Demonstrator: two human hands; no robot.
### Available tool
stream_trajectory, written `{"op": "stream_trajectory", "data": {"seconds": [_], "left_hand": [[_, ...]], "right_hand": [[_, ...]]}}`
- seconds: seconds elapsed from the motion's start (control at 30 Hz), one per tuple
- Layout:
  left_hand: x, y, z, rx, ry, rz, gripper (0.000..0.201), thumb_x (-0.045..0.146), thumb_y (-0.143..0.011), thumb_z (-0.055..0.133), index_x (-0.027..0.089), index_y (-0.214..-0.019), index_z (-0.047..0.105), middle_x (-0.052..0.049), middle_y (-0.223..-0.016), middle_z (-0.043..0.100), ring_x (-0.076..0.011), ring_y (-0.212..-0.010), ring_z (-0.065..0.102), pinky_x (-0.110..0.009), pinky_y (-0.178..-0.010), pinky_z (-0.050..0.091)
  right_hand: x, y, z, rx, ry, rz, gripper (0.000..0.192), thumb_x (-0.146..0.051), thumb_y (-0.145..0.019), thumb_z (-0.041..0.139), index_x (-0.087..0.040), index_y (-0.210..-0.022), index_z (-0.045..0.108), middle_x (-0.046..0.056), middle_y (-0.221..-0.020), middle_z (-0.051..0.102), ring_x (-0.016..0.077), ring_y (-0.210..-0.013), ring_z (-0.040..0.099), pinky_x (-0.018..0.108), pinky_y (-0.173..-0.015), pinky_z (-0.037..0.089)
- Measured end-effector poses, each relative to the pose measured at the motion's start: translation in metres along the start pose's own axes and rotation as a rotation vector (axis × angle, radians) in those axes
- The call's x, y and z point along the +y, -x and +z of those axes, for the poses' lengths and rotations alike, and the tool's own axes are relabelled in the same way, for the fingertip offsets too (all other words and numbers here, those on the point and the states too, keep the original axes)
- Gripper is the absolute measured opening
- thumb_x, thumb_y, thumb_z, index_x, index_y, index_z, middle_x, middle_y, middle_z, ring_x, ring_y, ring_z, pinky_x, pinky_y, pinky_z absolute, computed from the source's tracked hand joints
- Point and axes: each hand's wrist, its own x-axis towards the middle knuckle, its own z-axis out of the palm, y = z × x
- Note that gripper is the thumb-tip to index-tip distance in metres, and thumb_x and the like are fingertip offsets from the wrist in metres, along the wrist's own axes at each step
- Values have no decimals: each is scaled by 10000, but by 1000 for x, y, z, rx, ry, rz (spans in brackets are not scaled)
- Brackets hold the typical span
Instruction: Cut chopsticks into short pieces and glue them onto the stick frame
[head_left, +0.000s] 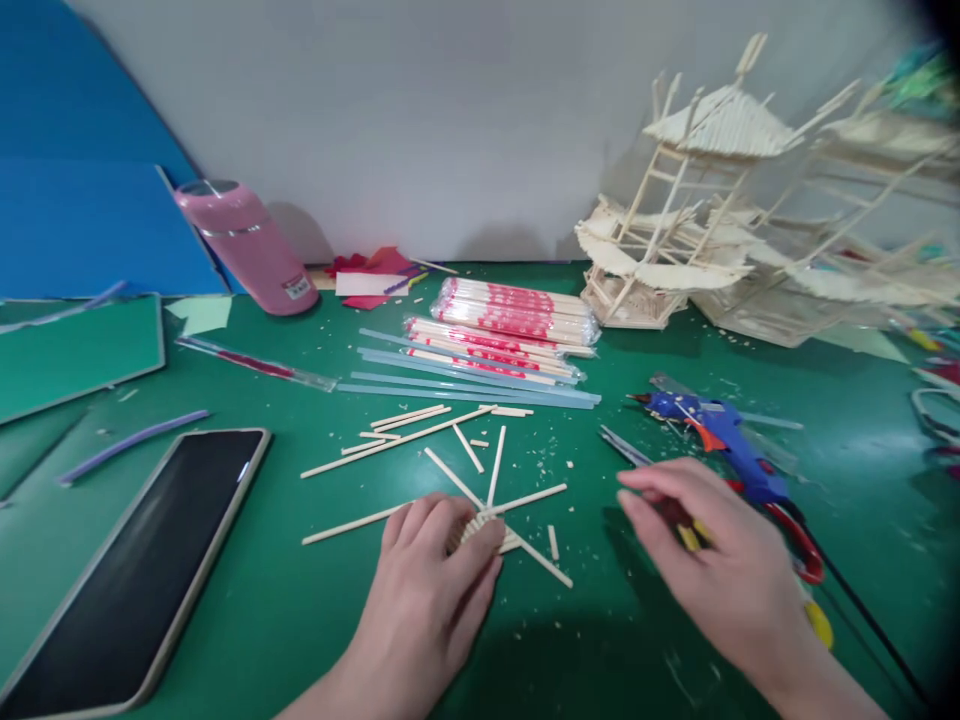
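My left hand (435, 580) is closed on a small piece built from wooden sticks (480, 522), pressed near the table; several thin sticks spread out from it like a star. Part of this piece is hidden under my fingers. My right hand (705, 570) hovers to the right, thumb and forefinger a little apart with nothing visible between them. Beneath it lies a metal-tipped hand tool (622, 445) with yellow handle parts, mostly covered by the hand. Just beyond is a blue glue gun (720, 430). Loose cut sticks (397, 440) lie beyond my left hand.
A phone (142, 570) lies at left, a pink thermos (247, 245) behind it. Wrapped chopsticks (517, 310) and translucent glue sticks (472, 375) lie at the back centre. A stick-built tower model (660, 220) stands at back right. A black cord (862, 610) runs at right.
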Motion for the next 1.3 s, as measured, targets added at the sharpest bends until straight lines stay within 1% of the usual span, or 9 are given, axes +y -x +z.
{"op": "stream_trajectory", "data": {"seconds": [0.1,0.2,0.27,0.4,0.57,0.73,0.87,1.13,1.3], "left_hand": [[0,0,-2,6,14,35,254,121,-833,427,245,-994,580,-66,-937,539,-213,-854,468,-369,-705,397],[2,0,-2,18,12,34,246,126,-830,432,243,-983,585,-68,-932,543,-213,-847,474,-372,-705,398],[3,0,-3,18,8,21,228,142,-825,446,242,-975,585,-67,-932,542,-217,-859,479,-381,-723,396],[0,-1,-12,109,-63,5,211,157,-830,447,211,-993,570,-76,-947,546,-220,-894,485,-391,-758,384],[-21,-11,-33,159,-377,35,180,133,-852,407,154,-878,584,-81,-869,569,-211,-814,504,-359,-683,380],[-32,-35,-39,8,-508,216,157,83,-816,460,162,-825,596,-65,-858,591,-212,-868,501,-353,-750,352],[-31,-59,-34,-104,-591,345,124,57,-769,523,148,-744,604,-62,-775,588,-207,-830,506,-340,-767,333],[-29,-79,-33,-198,-584,402,186,30,-739,520,159,-621,584,-50,-724,595,-190,-800,505,-315,-739,321],[-31,-82,-47,-181,-488,288,172,8,-683,481,153,-622,551,-35,-653,571,-172,-695,512,-312,-681,335]], "right_hand": [[31,15,-24,123,123,168,128,-320,-795,533,-226,-858,594,9,-796,572,121,-631,545,231,-567,447],[55,32,-37,121,198,274,239,-433,-767,530,-230,-861,612,15,-792,596,139,-612,568,244,-544,462],[61,41,-40,129,218,286,282,-472,-758,522,-229,-869,614,19,-779,600,143,-592,568,248,-527,465],[53,44,-35,159,180,236,274,-464,-781,496,-235,-890,598,20,-801,593,142,-613,561,254,-556,469],[26,30,-25,97,73,64,188,-386,-797,511,-240,-896,577,11,-813,564,126,-647,547,229,-565,457],[10,20,-7,68,-11,-83,127,-294,-810,523,-234,-917,558,15,-835,555,123,-682,548,222,-599,465],[12,21,9,22,-68,-100,106,-256,-825,506,-229,-919,546,25,-853,568,137,-720,570,241,-633,479],[19,24,15,-33,-117,-65,121,-281,-831,489,-218,-911,554,36,-850,572,148,-703,582,258,-623,490],[20,25,14,-34,-109,-55,127,-293,-829,496,-211,-906,555,43,-854,578,145,-704,576,252,-607,491]]}}
